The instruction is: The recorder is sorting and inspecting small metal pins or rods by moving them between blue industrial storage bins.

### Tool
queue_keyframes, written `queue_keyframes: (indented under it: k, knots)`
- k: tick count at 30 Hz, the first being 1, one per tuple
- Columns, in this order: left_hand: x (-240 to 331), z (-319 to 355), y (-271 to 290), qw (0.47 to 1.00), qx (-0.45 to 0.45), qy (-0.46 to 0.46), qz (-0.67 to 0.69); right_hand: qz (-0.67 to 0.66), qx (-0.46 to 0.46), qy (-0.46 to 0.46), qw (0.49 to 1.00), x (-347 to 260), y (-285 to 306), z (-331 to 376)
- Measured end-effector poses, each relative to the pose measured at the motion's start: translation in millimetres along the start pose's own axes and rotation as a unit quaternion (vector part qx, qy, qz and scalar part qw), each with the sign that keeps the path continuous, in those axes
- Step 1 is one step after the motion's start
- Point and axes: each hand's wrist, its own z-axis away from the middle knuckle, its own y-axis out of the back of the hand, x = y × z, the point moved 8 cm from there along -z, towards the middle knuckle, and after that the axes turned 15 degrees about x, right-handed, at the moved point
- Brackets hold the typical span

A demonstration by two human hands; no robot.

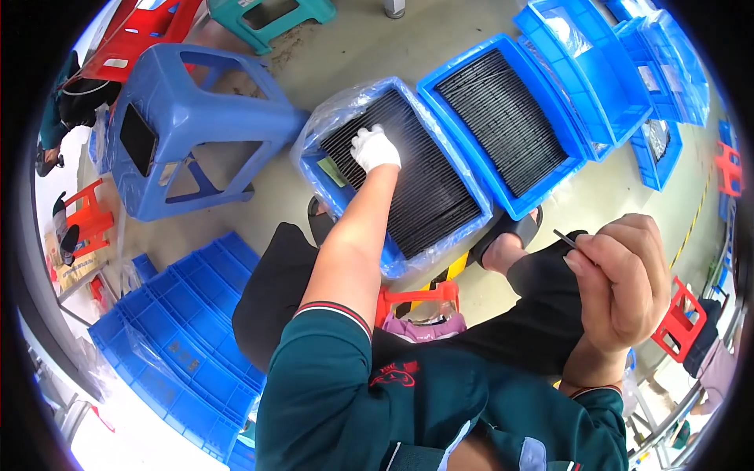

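Note:
My left hand (pixel 375 149), in a white glove, reaches into a plastic-lined blue crate (pixel 465 174). Its fingers are curled down against the rows of thin black strips (pixel 428 188) there; whatever they grip is hidden. A yellow-green piece (pixel 331 171) lies at the crate's left side by the glove. My bare right hand (pixel 624 282) is raised at the right, above my knee. Between its thumb and forefinger it pinches one short, thin dark strip (pixel 564 238), whose tip sticks out to the left.
Beside it, a second blue crate (pixel 514 208) holds more black strips (pixel 503 118). Blue crates (pixel 585 67) are stacked at the far right, others (pixel 188 337) at the left. A blue stool (pixel 177 102) carries a dark phone-like slab (pixel 139 140). People sit at the edges.

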Motion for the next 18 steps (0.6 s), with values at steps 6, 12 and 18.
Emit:
queue_keyframes:
  k: [6,12,18]
  knots:
    - [-9.4,18.9,11.0,0.979,0.161,-0.113,0.06,0.007,-0.009,0.005,1.0,1.0,-7.4,3.7]
    - [-16.9,5.5,8.6,0.967,0.16,-0.199,0.021,-0.004,-0.017,0.011,1.0,-2.7,-12.0,4.0]
    - [-20.1,-16.0,10.0,0.967,0.176,-0.182,0.026,0.005,-0.028,0.008,1.0,-3.0,-15.4,5.3]
